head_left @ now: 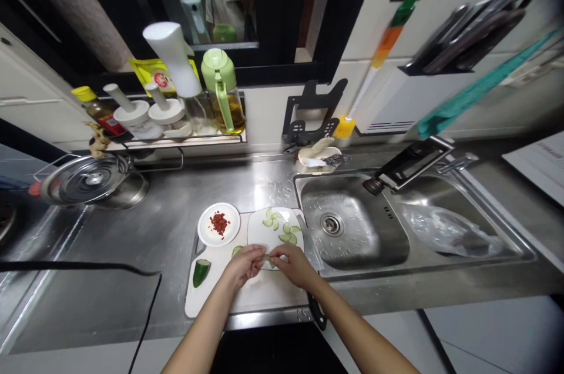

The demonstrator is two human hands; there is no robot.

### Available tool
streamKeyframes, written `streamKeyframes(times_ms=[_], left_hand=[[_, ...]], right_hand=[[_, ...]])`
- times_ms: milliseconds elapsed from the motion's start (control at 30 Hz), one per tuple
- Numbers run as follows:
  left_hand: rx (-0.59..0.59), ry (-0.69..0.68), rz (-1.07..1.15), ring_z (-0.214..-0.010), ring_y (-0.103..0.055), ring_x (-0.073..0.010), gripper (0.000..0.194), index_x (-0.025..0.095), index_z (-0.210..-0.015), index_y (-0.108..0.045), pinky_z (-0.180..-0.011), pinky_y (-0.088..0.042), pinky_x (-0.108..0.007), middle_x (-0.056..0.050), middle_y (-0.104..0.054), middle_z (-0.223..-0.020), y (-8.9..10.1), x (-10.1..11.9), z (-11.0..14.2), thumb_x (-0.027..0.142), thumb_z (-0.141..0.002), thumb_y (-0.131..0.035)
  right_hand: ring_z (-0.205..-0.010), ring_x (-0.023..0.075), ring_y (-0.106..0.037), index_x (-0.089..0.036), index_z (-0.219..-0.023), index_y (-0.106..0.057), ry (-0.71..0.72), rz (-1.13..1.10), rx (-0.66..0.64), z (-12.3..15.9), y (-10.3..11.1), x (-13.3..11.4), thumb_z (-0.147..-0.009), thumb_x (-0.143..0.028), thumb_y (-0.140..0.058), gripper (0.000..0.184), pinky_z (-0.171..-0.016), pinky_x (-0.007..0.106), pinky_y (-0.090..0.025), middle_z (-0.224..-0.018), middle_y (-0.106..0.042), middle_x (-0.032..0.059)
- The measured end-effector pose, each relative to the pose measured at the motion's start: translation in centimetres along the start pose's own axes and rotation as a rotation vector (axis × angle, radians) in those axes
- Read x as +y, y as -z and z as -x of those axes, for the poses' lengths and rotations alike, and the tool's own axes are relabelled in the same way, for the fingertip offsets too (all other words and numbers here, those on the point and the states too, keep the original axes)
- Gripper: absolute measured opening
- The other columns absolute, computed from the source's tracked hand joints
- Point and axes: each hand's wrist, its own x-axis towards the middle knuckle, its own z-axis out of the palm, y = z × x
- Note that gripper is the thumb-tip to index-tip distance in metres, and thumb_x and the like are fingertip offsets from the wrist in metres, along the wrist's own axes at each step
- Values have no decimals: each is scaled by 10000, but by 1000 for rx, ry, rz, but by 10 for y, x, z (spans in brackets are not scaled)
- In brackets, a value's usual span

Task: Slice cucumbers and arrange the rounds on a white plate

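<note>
My left hand (242,266) and my right hand (291,264) meet over the near edge of a white plate (264,239). Their fingertips pinch a small pale-green cucumber slice (267,258), partly hidden by the fingers. Farther back on the plate, several cucumber slices (288,233) lie in fan-like groups. Another cucumber slice (237,250) shows just beyond my left hand. The plate rests on a white cutting board (211,299). A cut cucumber piece (201,272) lies at the board's left, below a small white dish (204,234) of chopped red bits (219,224).
Right of the board, a knife's black handle (316,310) sticks out over the counter edge. A double steel sink (356,227) with a dark faucet (405,165) is on the right. Bottles and seasoning jars (170,118) line a rack behind; a pot (127,192) stands left.
</note>
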Motion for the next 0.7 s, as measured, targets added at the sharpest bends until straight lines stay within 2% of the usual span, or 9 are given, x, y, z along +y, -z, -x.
streamKeyframes(times_ms=[133,333,533,700], left_hand=[[-21,22,-43,-437,-503,-29,394,127,-897,-602,-443,-343,-135,48,-575,-537,-2,6,-5,146,-551,-791],[-75,44,-102,-540,-594,-70,432,121,-938,-606,-547,-446,-170,2,-644,-622,-5,15,-6,159,-554,-801],[-99,73,-155,-589,-616,-90,446,110,-925,-627,-594,-475,-195,-33,-673,-681,-5,11,-11,117,-520,-812],[-121,36,-159,-608,-606,-86,414,93,-908,-660,-649,-493,-211,-36,-666,-677,-5,13,-12,87,-521,-806]], right_hand=[[-769,158,-591,-219,-762,-704,-79,-9,20,3,1,9,-803,-242,-543,168,-704,261,-405,-794,-704,2],[-779,164,-613,-206,-764,-705,-128,-54,69,5,-1,19,-784,-238,-559,150,-720,268,-437,-801,-703,22],[-795,165,-614,-212,-782,-710,-111,-46,79,8,2,19,-789,-257,-568,150,-753,281,-439,-817,-704,21],[-754,162,-608,-199,-764,-705,-173,-59,95,8,3,21,-765,-239,-568,142,-712,269,-438,-778,-700,20]])
